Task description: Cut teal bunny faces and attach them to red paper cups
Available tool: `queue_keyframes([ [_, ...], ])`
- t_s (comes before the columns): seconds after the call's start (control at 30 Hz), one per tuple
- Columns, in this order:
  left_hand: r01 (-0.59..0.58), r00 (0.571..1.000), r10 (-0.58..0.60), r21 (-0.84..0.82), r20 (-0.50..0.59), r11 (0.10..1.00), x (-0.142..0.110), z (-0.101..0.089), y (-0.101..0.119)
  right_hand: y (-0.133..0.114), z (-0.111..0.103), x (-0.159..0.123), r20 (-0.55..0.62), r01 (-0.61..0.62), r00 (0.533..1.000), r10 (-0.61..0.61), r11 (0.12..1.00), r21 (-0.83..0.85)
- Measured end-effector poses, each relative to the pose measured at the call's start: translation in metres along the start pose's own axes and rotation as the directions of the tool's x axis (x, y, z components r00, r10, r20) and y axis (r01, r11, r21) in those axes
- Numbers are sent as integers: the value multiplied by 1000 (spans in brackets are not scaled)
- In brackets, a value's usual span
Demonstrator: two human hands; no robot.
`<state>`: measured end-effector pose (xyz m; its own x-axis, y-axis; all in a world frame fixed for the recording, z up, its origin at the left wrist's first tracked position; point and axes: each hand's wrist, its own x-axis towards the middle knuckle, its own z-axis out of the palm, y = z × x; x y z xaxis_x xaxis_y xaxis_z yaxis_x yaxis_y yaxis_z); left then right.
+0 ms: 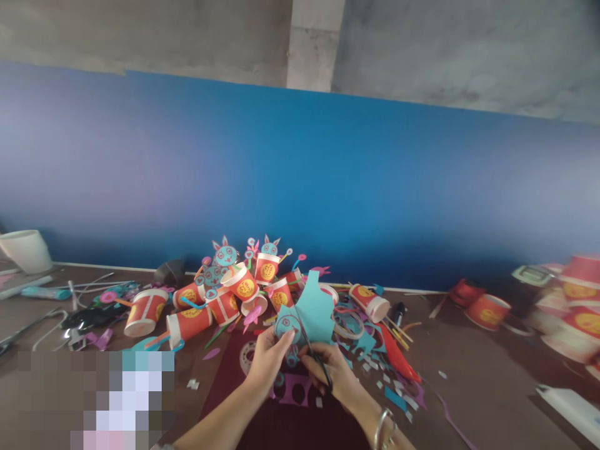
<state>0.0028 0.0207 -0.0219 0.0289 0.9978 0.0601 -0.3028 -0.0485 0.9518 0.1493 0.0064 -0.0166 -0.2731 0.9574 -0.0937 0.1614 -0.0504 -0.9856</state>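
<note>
My left hand pinches a teal paper sheet with a printed face near its lower left corner. My right hand is closed on dark scissors, whose blades point up into the teal sheet. Both hands hover above a dark red paper sheet with a purple cut-out strip lying on it. Behind the hands a pile of red paper cups with yellow emblems lies on the floor, some topped with teal rabbit figures.
Paper scraps and strips litter the brown floor to the right. More red cups stand far right. A white bucket sits at far left against the blue wall. A pixelated patch covers the lower left.
</note>
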Motion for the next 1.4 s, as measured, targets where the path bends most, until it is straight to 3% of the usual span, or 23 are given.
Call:
queue_keyframes([
  [0.33, -6, 995, 6, 2, 95, 1000, 1, -1, -4, -6, -3, -4, 27, -43, 999, 43, 999, 13],
  [0.6, 93, 996, -94, -56, -11, 994, 2, -1, -4, -3, -5, 0, -71, -32, 997, 32, 999, 7],
  [0.77, 119, 991, -124, -101, -46, 988, 1, 0, -2, 3, 6, -1, -14, 46, 999, -45, 996, 73],
  [1.4, 131, 989, -139, -123, -58, 984, -4, 6, 0, 7, 13, -1, 5, 47, 999, -47, 996, 77],
])
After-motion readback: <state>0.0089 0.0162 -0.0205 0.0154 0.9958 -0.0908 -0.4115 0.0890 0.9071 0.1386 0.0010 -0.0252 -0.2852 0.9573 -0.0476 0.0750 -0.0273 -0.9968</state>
